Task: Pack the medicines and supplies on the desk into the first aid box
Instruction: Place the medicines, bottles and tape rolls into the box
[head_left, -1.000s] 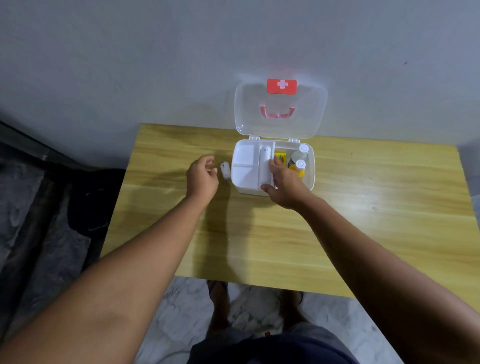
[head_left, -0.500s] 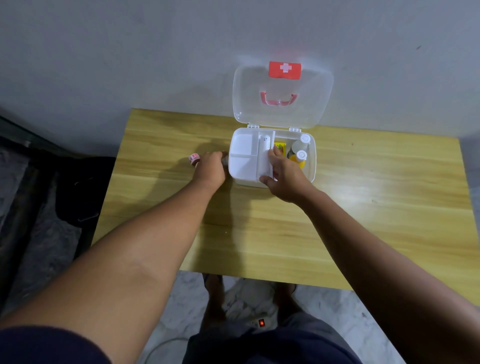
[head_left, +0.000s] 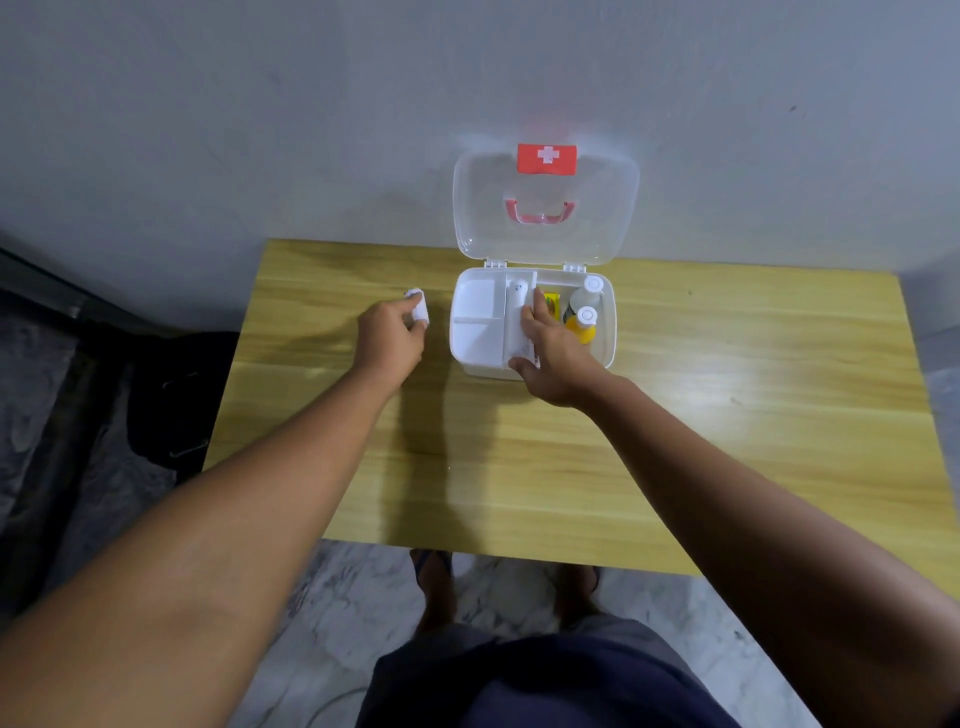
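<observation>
Holding a small white roll (head_left: 418, 307) in my left hand (head_left: 388, 340), I have it pinched between thumb and fingertips just left of the box (head_left: 607, 332), at frame centre. It looks like gauze or tape: light and soft, so I judge that a gentle pinch across its sides will do, and squeezing harder would only dent it. My right hand (head_left: 556, 358) lies on the box's white tray (head_left: 477, 322), fingers spread over its right edge, thumb at the front rim. Right of the tray sit two white-capped bottles (head_left: 584, 312) and a yellow pack (head_left: 551, 304). The lid (head_left: 545, 208) stands open against the wall. The desk (head_left: 727, 415) shows nothing else loose.
</observation>
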